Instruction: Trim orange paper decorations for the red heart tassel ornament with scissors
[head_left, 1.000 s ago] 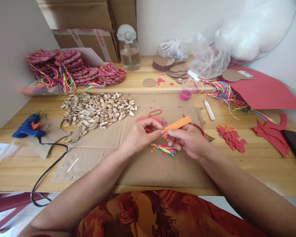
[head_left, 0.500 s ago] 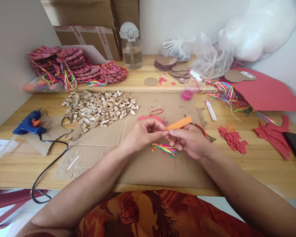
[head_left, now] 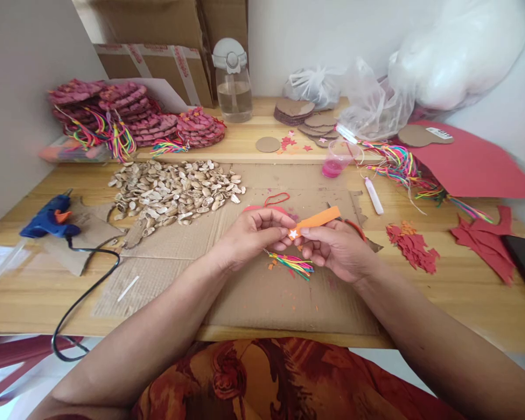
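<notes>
Orange strip, slanting above the cardboard, is pinched between thumb and fingers of the right hand; the left hand, fingers nearly together, meets its left end by a white star (whether gripping, I cannot tell).

Open cardboard gives passage between the left forearm and right forearm, up to a bright tassel. Peanut shells (a broad, low heap) block the left hand's far-left side; scissors crowd the right hand.
</notes>
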Demonstrator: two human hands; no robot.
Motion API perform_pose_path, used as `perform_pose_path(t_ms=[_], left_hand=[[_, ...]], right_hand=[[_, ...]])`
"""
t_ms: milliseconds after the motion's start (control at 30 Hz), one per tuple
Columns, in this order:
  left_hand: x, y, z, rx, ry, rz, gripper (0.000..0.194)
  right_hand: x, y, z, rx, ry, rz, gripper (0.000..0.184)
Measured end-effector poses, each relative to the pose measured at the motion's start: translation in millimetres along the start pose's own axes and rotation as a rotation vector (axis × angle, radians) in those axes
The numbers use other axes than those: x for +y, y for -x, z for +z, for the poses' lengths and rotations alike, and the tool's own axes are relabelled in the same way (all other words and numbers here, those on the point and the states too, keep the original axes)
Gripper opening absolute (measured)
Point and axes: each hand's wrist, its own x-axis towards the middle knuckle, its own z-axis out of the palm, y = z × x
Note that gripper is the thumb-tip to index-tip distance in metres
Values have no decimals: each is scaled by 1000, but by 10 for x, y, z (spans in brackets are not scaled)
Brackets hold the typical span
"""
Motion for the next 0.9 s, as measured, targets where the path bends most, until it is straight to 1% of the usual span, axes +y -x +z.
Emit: perform_pose_path(t_ms=[200,367,700,800,900], left_hand=[[-29,-14,-21,-14,-55,25,21],[-28,-17,-32,7,-152,46,17],[-9,-12,-9,26,-190,49,12],[4,-5,-6,29,-198,49,14],[5,12,21,7,-219,66,18]], right_hand=[[-8,1,19,8,54,-38,13],[-7,8,18,4,101,-35,14],[6,0,18,-15,95,-32,13],[7,-2,9,-20,83,-24,13],[6,-12,0,-22,57,-17,12]])
